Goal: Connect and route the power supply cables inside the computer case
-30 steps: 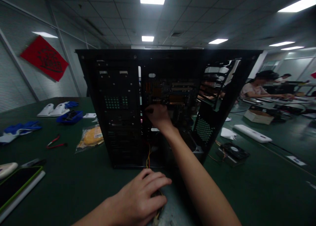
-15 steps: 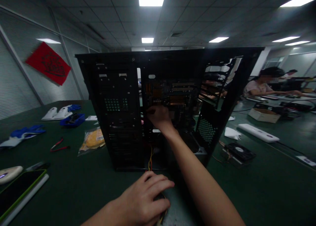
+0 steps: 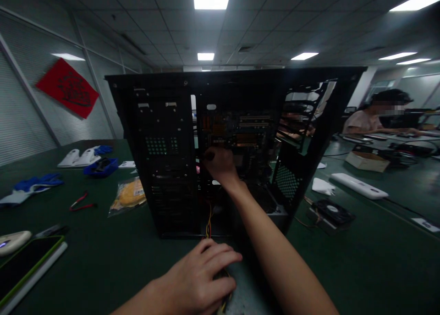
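Observation:
A black computer case (image 3: 168, 168) stands upright with its side open towards me. Inside it my right hand (image 3: 222, 164) reaches to the left edge of the motherboard (image 3: 249, 122), fingertips pinched together; whatever lies between them is too dark to make out. In front of the case my left hand (image 3: 199, 273) is curled over a bundle of power cables (image 3: 225, 301), holding it low at the table. Yellow, red and black wires (image 3: 208, 223) run from the case's bottom towards this hand. A power supply (image 3: 268, 200) sits at the case's lower right, partly behind my right forearm.
Right of the case lies a cooling fan on a heatsink (image 3: 332, 212), near a white power strip (image 3: 359, 185) and an open carton (image 3: 367, 160). On the left are a bagged yellow item (image 3: 132, 192), a red cable (image 3: 80, 202), gloves (image 3: 39, 184) and a phone (image 3: 30, 264). A co-worker (image 3: 371, 115) sits beyond.
My right hand has shifted very slightly left and down inside the case, still pinched. The left hand stays on the cables. The co-worker's head has moved right.

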A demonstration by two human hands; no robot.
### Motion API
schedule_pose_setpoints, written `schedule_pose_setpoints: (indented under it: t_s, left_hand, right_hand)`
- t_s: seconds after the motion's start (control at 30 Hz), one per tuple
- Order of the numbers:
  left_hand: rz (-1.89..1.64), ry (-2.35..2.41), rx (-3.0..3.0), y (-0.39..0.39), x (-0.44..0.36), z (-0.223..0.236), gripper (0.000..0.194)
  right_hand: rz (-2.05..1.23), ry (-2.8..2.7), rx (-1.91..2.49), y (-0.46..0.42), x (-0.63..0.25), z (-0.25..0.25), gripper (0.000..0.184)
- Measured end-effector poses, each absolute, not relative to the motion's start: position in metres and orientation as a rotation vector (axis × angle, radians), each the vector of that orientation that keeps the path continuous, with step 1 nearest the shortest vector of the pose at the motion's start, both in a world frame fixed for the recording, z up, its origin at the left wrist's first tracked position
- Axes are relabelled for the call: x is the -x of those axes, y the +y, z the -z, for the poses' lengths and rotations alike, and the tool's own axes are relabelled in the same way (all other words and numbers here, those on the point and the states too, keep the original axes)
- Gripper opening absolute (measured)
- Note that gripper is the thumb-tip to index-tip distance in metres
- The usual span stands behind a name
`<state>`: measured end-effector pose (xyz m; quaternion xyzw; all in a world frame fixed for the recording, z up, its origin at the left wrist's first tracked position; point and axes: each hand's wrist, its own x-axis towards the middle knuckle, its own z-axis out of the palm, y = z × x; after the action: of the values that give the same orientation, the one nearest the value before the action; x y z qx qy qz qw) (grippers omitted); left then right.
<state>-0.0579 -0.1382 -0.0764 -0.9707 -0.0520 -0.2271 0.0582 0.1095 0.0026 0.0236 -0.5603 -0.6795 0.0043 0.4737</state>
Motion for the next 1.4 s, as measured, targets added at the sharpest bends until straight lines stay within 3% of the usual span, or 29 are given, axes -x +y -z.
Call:
schedule_pose_setpoints:
  t_s: [0.53,0.77,0.93,1.07,1.27,1.4]
  left_hand:
    - [0.650,-0.154,2.951,-0.138,0.059,0.077,0.018]
    - [0.652,-0.151,2.957,-0.137,0.059,0.076,0.020]
    - [0.676,-0.119,2.945,-0.136,0.060,0.079,0.020]
    - [0.691,-0.121,2.935,-0.136,0.059,0.079,0.019]
    - [0.654,-0.119,2.940,-0.137,0.059,0.076,0.017]
    - [0.624,-0.152,2.958,-0.137,0.060,0.077,0.020]
  right_hand:
    - [0.000,-1.891,1.252,-0.014,-0.140,-0.052,0.025]
    - [-0.190,-2.185,1.260,-0.019,-0.131,-0.040,0.050]
    - [-0.123,-2.262,1.308,-0.026,-0.115,-0.039,0.024]
    - [-0.039,-2.305,1.414,-0.037,-0.105,-0.046,0.024]
    - [-0.287,-2.502,1.239,-0.058,-0.104,-0.064,0.022]
    - [-0.263,-2.568,1.452,-0.071,-0.112,-0.074,0.022]
